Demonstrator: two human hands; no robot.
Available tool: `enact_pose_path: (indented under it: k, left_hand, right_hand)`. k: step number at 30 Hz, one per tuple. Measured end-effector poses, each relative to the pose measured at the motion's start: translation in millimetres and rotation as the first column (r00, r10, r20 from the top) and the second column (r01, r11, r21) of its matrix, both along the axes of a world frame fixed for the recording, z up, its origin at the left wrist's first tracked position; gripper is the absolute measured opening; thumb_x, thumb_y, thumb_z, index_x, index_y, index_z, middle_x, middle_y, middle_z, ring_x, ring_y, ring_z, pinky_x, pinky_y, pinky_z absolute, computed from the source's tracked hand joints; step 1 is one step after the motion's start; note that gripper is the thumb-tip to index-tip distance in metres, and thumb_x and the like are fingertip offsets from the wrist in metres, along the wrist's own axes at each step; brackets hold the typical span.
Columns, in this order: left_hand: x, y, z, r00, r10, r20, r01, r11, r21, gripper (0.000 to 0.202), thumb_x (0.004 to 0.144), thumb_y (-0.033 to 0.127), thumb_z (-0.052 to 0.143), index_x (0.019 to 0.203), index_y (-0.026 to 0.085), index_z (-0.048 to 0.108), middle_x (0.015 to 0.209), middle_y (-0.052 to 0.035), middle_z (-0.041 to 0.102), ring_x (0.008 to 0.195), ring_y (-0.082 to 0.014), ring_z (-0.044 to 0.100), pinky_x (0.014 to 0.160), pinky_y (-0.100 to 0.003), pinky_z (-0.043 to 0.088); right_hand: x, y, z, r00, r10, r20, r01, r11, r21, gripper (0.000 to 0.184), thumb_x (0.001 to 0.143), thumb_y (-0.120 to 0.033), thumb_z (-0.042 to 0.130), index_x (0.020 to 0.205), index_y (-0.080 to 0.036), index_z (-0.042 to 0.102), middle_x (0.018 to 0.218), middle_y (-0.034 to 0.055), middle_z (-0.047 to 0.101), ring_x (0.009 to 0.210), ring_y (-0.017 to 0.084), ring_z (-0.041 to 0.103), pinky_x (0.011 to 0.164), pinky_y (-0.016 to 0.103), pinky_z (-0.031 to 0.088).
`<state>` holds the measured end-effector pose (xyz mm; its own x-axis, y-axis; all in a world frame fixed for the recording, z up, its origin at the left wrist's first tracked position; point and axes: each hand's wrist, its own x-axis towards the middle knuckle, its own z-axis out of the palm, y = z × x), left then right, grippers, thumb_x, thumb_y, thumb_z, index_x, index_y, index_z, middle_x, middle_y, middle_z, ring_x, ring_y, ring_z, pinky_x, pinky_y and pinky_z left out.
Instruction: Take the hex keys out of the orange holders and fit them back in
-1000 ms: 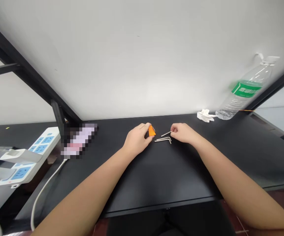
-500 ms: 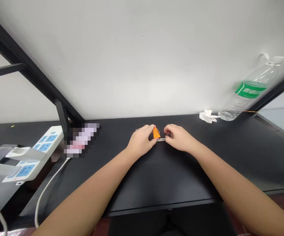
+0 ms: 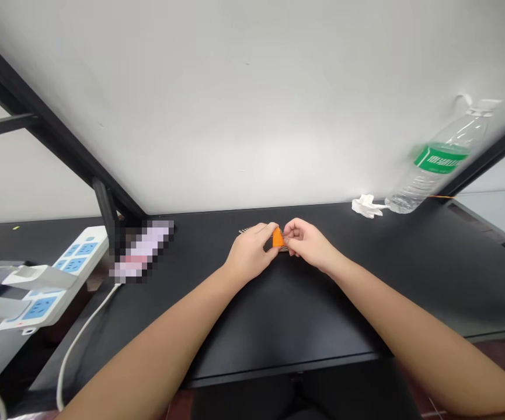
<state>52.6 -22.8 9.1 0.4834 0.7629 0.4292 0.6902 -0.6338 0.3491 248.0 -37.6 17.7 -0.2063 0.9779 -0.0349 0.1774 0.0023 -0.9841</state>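
Observation:
My left hand (image 3: 252, 248) rests low over the black tabletop, thumb and fingers closed around a small orange plastic piece (image 3: 278, 237). Several thin metal rod ends (image 3: 247, 230) stick out past its knuckles on the left. They look like part of the same item, but the palm covers the middle. Just to the right, my right hand (image 3: 307, 242) has its fingertips pinched together against the right edge of the orange piece. What lies between those fingertips is too small and hidden to make out.
A clear plastic bottle (image 3: 438, 160) with a green label leans at the right by the wall, beside a crumpled white tissue (image 3: 367, 206). At the left lie a blurred-out phone-like object (image 3: 145, 251) with a white cable (image 3: 81, 332) and a white power strip (image 3: 66, 274). A black frame (image 3: 59, 131) rises there.
My right hand has moved left, from slightly apart to touching the orange piece, and its fingers have closed into a pinch. The left hand keeps its hold. The view has shifted slightly.

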Motion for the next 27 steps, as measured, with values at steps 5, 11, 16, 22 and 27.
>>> enact_pose_path:
  k: [5,11,16,22,27]
  left_hand:
    - [0.2,-1.6,1.2,1.0,-0.007,0.006,0.007,1.0,-0.02,0.036,0.086,0.022,0.066,0.121,0.028,0.06,0.101,0.0014,0.068,0.083,-0.013,0.062,0.07,-0.024,0.045]
    - [-4.9,5.4,0.9,0.997,0.052,-0.059,-0.053,0.998,-0.018,0.031,0.089,0.029,0.067,0.119,0.026,0.06,0.099,-0.0003,0.067,0.083,-0.0148,0.062,0.068,-0.026,0.044]
    - [-6.7,7.3,1.6,0.993,0.079,-0.089,-0.083,0.996,-0.034,0.028,0.09,0.031,0.066,0.117,0.026,0.06,0.097,0.0002,0.066,0.082,-0.015,0.062,0.068,-0.026,0.044]
    - [-6.2,6.3,2.6,0.994,0.071,-0.088,-0.076,0.995,-0.057,0.029,0.09,0.033,0.067,0.117,0.026,0.06,0.095,0.0001,0.065,0.082,-0.0151,0.062,0.064,-0.026,0.042]
    - [-7.1,7.1,1.5,0.994,0.069,-0.083,-0.075,0.995,-0.061,0.031,0.089,0.033,0.068,0.119,0.027,0.06,0.095,0.0001,0.065,0.081,-0.015,0.061,0.064,-0.026,0.042]
  right_hand:
    - [-0.3,1.7,-5.4,0.995,-0.055,0.081,0.049,0.995,0.084,0.019,0.073,-0.018,0.059,0.091,-0.022,0.055,0.071,-0.0069,0.056,0.061,0.011,0.052,0.058,0.024,0.043]
    - [23.3,14.7,-3.7,0.896,-0.218,0.388,0.153,0.969,0.192,0.014,0.074,-0.02,0.056,0.087,-0.023,0.059,0.066,-0.0061,0.055,0.058,0.013,0.051,0.058,0.026,0.039]
    - [47.0,22.9,-4.6,0.661,-0.106,0.742,-0.04,0.983,0.177,0.012,0.079,-0.026,0.062,0.089,-0.021,0.065,0.092,0.0039,0.064,0.073,0.016,0.058,0.067,0.029,0.042]
    - [38.5,11.6,-5.5,0.584,0.054,0.81,-0.257,0.959,0.121,0.012,0.082,-0.022,0.063,0.094,-0.021,0.064,0.105,0.005,0.06,0.076,0.015,0.057,0.067,0.027,0.043]
    - [30.0,3.5,-3.5,0.587,0.051,0.808,-0.301,0.94,0.16,0.011,0.082,-0.015,0.06,0.092,-0.02,0.062,0.1,0.0052,0.061,0.077,0.015,0.056,0.067,0.028,0.042]
